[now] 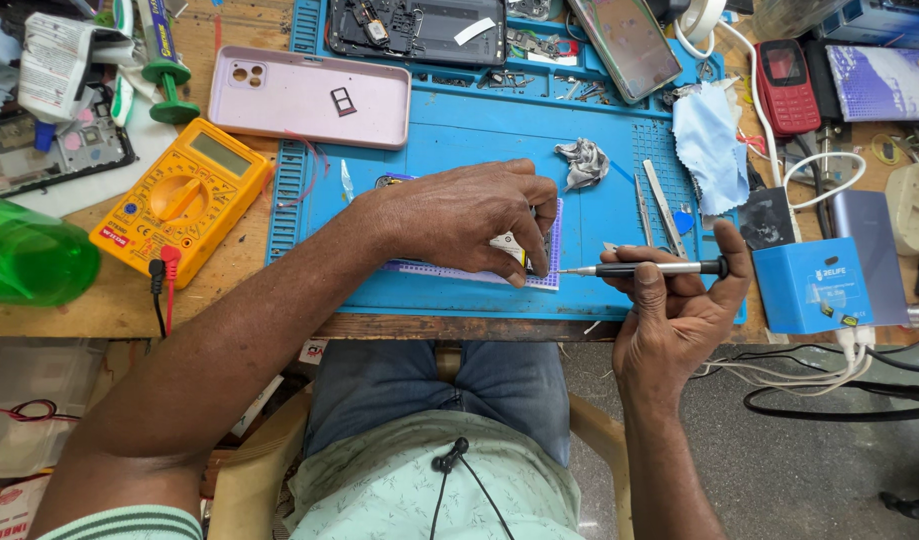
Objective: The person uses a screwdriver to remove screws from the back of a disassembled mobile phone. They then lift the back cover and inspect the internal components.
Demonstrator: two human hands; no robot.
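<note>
On the blue mat (459,150) of a cluttered bench I see my left hand (469,215) pinching a small part (509,245) over a studded pad (549,275), my right hand (679,310) closed round a screwdriver (644,268) just beside it

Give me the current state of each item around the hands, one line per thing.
Left hand: grip pinning a small part on the white pad.
Right hand: grip shut on the screwdriver, tip toward the part.
Pink phone: face down.
Multimeter: display blank.
Tweezers: lying unused.
</note>
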